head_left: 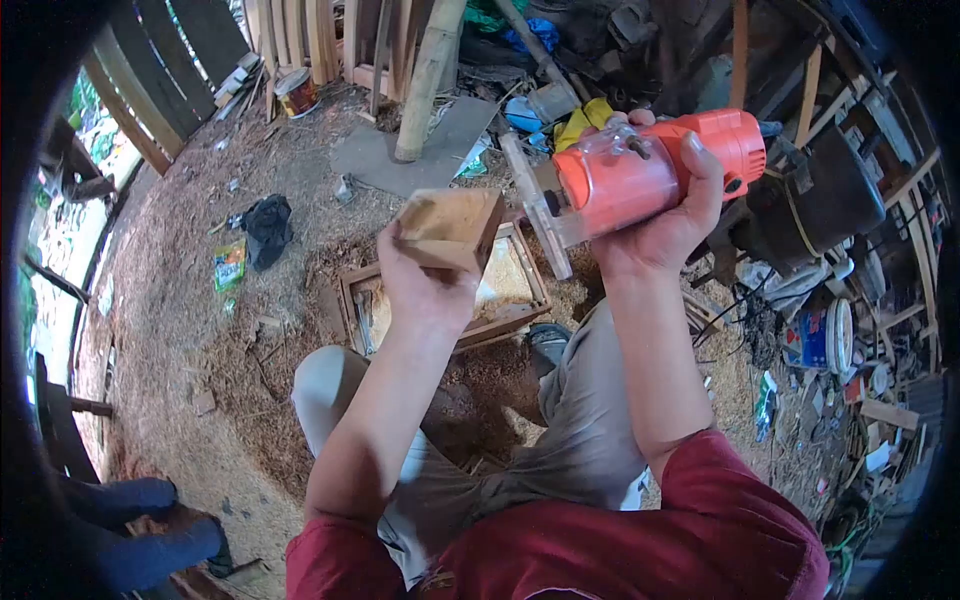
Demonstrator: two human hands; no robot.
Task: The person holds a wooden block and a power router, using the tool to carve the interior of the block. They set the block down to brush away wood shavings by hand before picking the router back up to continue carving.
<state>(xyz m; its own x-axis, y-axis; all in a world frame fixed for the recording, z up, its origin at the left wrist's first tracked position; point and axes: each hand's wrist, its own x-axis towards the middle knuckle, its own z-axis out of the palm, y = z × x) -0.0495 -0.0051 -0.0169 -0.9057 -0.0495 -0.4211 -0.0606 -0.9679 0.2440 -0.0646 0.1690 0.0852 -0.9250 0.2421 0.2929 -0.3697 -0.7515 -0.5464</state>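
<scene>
My left hand [432, 292] is closed around a small, open-topped wooden box [452, 222], raised in front of me with its hollow side showing. In my right hand [672, 225] lies an orange trim router [640, 180], gripped around its body and tilted sideways. Its clear plastic base plate [536, 205] faces the wooden box, close to the box's right edge. Below both hands, a shallow wooden-framed tray [515, 318] with a pale inside rests on the ground, partly hidden by my left hand and the box.
Sawdust and shavings cover the ground [190, 330]. A bamboo post [428, 85] rises ahead, by a flat grey board [375, 150]. A dark cylindrical machine [825, 190] and a paint bucket [825, 335] stand right. Another person's legs [150, 530] show lower left.
</scene>
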